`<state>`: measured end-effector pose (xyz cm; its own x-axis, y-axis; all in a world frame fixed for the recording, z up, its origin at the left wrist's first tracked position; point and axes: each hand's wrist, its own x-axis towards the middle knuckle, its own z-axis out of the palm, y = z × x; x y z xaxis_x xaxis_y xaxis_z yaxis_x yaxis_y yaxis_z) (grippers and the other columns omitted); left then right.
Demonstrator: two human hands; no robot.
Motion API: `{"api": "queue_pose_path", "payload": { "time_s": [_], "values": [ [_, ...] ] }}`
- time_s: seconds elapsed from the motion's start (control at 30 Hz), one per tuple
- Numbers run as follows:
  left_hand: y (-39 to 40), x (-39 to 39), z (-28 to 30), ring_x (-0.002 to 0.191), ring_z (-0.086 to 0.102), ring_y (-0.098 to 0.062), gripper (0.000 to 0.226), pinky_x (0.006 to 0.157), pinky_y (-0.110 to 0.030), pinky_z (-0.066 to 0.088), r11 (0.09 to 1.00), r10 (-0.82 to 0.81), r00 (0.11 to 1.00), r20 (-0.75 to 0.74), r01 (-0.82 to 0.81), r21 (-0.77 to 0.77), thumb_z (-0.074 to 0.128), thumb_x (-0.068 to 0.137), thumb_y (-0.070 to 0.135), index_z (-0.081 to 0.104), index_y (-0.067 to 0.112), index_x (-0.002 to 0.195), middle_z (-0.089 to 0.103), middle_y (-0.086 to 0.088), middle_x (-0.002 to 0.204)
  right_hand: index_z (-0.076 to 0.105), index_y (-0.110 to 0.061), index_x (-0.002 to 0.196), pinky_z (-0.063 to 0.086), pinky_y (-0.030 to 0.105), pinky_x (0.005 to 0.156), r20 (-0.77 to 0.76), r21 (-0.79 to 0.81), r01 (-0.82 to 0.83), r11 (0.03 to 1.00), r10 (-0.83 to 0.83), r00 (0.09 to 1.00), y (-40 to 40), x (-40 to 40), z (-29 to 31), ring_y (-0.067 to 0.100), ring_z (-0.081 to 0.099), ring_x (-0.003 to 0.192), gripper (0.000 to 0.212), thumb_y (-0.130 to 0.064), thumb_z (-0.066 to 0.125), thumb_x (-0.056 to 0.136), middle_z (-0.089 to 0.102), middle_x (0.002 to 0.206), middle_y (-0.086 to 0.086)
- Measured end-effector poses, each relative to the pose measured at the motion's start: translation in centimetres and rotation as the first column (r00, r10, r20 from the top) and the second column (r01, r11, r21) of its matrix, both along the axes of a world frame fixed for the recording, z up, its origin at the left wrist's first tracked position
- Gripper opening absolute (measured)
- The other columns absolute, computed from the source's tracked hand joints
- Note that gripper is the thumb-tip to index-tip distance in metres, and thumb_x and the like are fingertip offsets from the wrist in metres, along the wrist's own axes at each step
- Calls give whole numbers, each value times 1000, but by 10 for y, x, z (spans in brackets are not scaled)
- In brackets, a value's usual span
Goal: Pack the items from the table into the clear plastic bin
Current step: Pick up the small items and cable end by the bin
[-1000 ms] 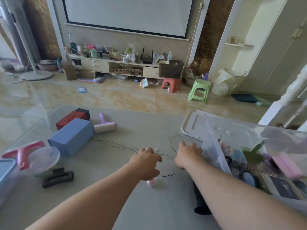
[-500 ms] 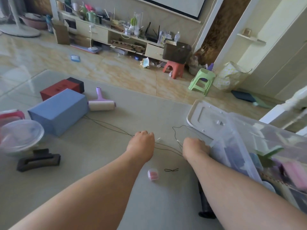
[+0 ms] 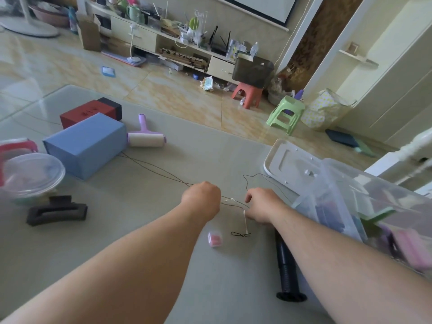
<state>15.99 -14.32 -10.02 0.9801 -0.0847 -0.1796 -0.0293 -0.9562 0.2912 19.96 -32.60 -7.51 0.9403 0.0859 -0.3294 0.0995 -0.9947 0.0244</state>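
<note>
Head view: clear plastic bin (image 3: 332, 206) partly filled; blue box (image 3: 86, 143), lint roller (image 3: 146, 137), hair claw (image 3: 56, 210) unpacked. Left hand (image 3: 202, 198) and right hand (image 3: 261, 205), fingers curled, gather thin cord (image 3: 159, 170).

Glossy beige marble-look floor (image 3: 163, 90) w/ daylight glare at left. Low cream TV cabinet (image 3: 149, 40) along far wall, cluttered w/ bottles, cups, router; projector screen (image 3: 268, 5) above. Red stool (image 3: 247, 94) & green stool (image 3: 286, 113) near brown doorway (image 3: 313, 43); cream wardrobe doors (image 3: 397, 90) at right.
</note>
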Motion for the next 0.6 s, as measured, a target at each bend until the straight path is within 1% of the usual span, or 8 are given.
{"api": "queue_pose_path", "payload": {
  "time_s": [0.03, 0.1, 0.17, 0.27, 0.33, 0.4, 0.5, 0.6],
  "values": [
    [2, 1, 1, 92, 63, -35, 16, 68, -35, 45, 1000, 0, 1000, 2, 0, -13, 50, 91, 4, 52, 14, 79, 63, -11, 105, 62, -26, 113, 49, 29, 80, 5, -5, 22, 1000, -22, 1000, 0, 1, 1, 22, 56, 96, 31, -30, 75, 86, 53, 102, -3],
    [7, 2, 1, 97, 64, -38, 14, 70, -36, 46, 999, 3, 1000, -5, -3, -47, 48, 93, 4, 56, 12, 100, 62, -13, 111, 62, -21, 97, 51, 32, 76, 32, -17, 88, 996, -87, 996, 2, -2, 2, 24, 58, 87, 21, -32, 73, 82, 59, 96, -1],
    [11, 2, 1, 89, 58, -35, 17, 70, -37, 46, 997, -35, 999, -15, 34, -68, 47, 92, 5, 51, 15, 106, 61, -13, 111, 56, -20, 82, 47, 33, 72, 24, -81, 154, 985, -152, 988, 4, -7, 1, 26, 59, 82, 22, -38, 68, 81, 62, 90, 0],
    [14, 0, 5, 92, 57, -28, 30, 75, -35, 50, 987, -136, 988, -73, 129, -93, 44, 91, 11, 59, 23, 113, 62, -3, 108, 51, -20, 81, 43, 34, 78, -23, -173, 150, 973, -157, 987, 10, -12, -1, 30, 60, 93, 27, -44, 63, 84, 61, 94, 1],
    [12, -1, 10, 101, 62, -26, 33, 84, -35, 54, 979, -196, 969, -151, 185, -82, 45, 93, 14, 69, 28, 111, 67, 1, 111, 55, -18, 81, 46, 31, 72, -49, -131, 160, 978, -168, 985, 16, -14, 2, 28, 63, 87, 21, -38, 63, 78, 63, 93, 3],
    [8, -3, 15, 101, 66, -26, 29, 88, -37, 57, 978, -208, 957, -202, 200, -58, 49, 91, 19, 74, 24, 105, 71, 1, 108, 60, -16, 82, 45, 28, 62, -71, -71, 171, 983, -176, 982, 20, -15, 4, 24, 62, 74, 24, -38, 66, 76, 64, 89, 5],
    [5, -6, 20, 87, 66, -25, 20, 81, -38, 60, 973, -230, 946, -228, 226, -44, 57, 83, 34, 72, 20, 83, 69, 1, 86, 55, -12, 79, 41, 26, 55, -37, -103, 96, 990, -100, 994, 26, -19, 3, 24, 59, 70, 20, -27, 68, 83, 63, 85, 7],
    [1, -14, 26, 69, 60, -20, 33, 66, -31, 54, 952, -299, 918, -261, 307, -9, 72, 72, 53, 72, 20, 67, 61, 6, 64, 45, -18, 70, 34, 27, 49, -3, -105, 40, 994, -40, 999, 29, -23, 0, 29, 50, 73, 23, -17, 62, 85, 53, 75, 4]
  ]
}}
